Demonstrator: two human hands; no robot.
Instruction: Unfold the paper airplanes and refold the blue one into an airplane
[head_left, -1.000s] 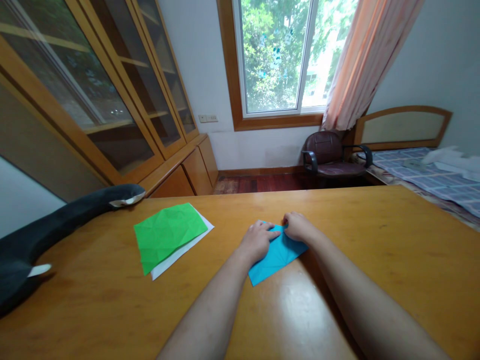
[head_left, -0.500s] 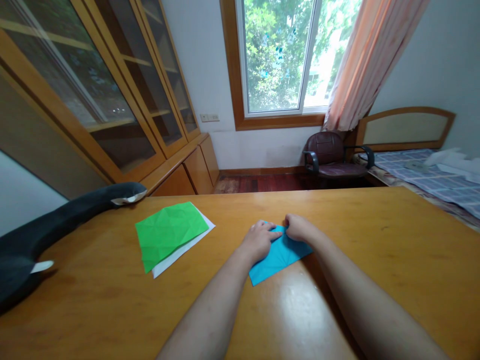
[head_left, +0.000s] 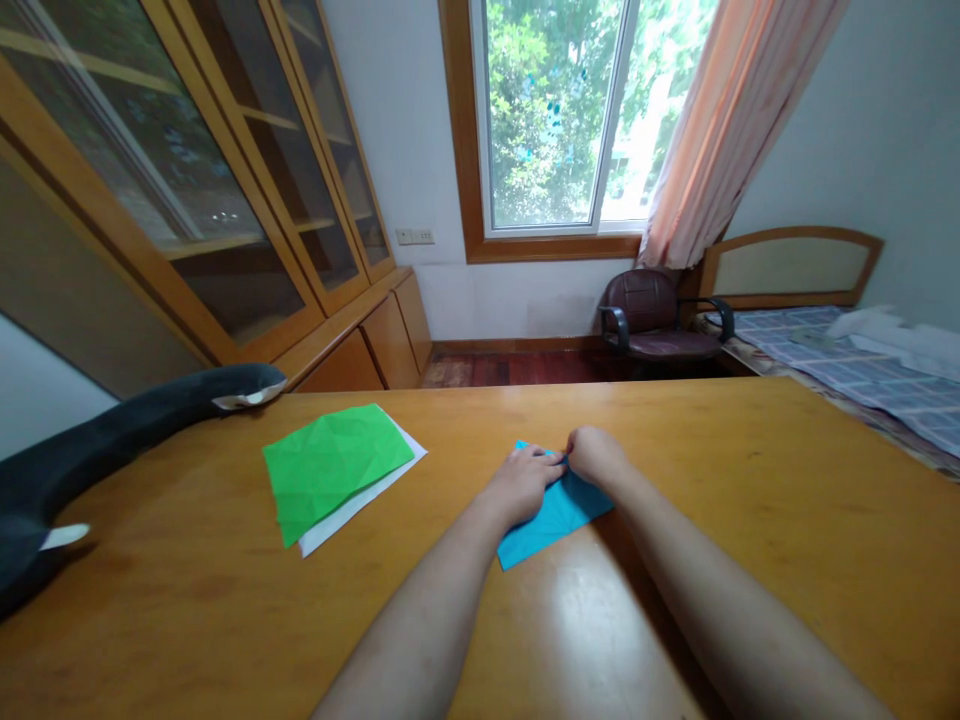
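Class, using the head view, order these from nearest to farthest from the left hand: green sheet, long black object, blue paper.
1. Blue paper, under the left hand
2. Green sheet, to its left
3. Long black object, farther left

A wooden table (head_left: 300, 620) carries blue paper (head_left: 553, 522), green paper (head_left: 337, 468) over white paper (head_left: 360, 500), and a dark plush toy (head_left: 97, 442).

Daylight thru window (head_left: 547, 110) beyond far edge of counter (head_left: 225, 640); R pane (head_left: 656, 130) partly blown out. Rm otherwise mod. dim. Glare patch ctr., twd near edge. Dk shadow alongside R forearm (head_left: 720, 560). Cabinet glass (head_left: 150, 150) reflecting. Wide-angle stretch at frame edges, verticals leaning. L hand (head_left: 519, 487) detail soft.
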